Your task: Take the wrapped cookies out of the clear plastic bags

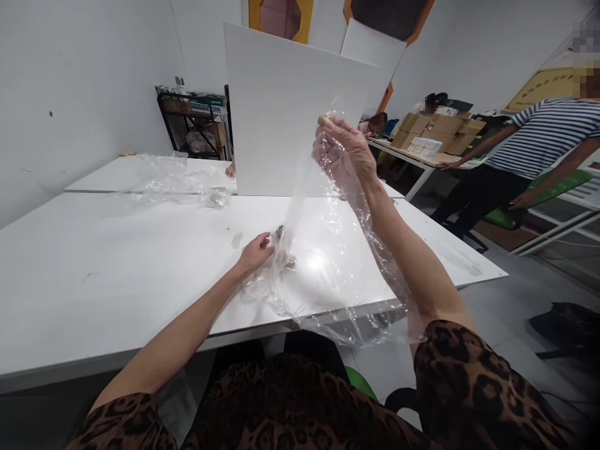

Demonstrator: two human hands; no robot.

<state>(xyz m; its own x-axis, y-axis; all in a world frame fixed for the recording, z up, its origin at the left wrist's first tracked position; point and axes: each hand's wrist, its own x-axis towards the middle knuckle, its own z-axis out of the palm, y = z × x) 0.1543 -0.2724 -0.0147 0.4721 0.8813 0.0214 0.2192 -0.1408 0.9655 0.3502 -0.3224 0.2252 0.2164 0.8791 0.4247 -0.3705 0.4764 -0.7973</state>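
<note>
My right hand (345, 150) is raised above the table, its fingers closed on the upper end of a sheet of clear plastic film (337, 250). The film hangs down in crinkled folds, over the table's front edge and against my right forearm. Lower and to the left, my left hand (257, 252) is near the tabletop, with curled fingers at the film's bunched lower end. A small dark thing (279, 232) shows just beyond those fingertips; its kind is unclear. Shiny, see-through folds partly hide what lies under the film.
A white panel (290, 112) stands upright across the white table (117, 269). More crumpled clear plastic (173, 181) lies at the back left. A person in a striped shirt (546, 137) stands at the right, near cardboard boxes (440, 131). Behind the panel is a black shelf (169, 125).
</note>
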